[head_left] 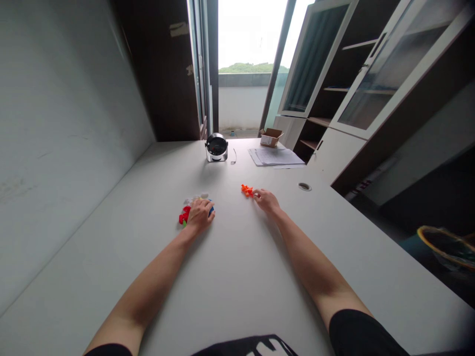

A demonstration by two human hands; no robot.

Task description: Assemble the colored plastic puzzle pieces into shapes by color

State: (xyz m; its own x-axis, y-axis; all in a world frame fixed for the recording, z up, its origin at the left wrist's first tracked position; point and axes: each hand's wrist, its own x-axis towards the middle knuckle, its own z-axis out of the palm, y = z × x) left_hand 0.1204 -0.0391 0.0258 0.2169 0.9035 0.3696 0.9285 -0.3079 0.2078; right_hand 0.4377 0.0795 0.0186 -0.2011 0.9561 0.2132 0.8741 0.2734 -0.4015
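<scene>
orange plastic pieces [247, 190] | small tight cluster | red, green and blue pieces [184, 216] | loose heap

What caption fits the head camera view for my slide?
Head view: left hand over colourful plastic pieces, right hand at orange pieces on a white desk.

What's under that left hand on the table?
The left hand rests on a little heap of plastic pieces. Red and green bits stick out on one side, and a blue bit on the other. Whatever sits right under the palm is covered, so it cannot be seen.
</scene>
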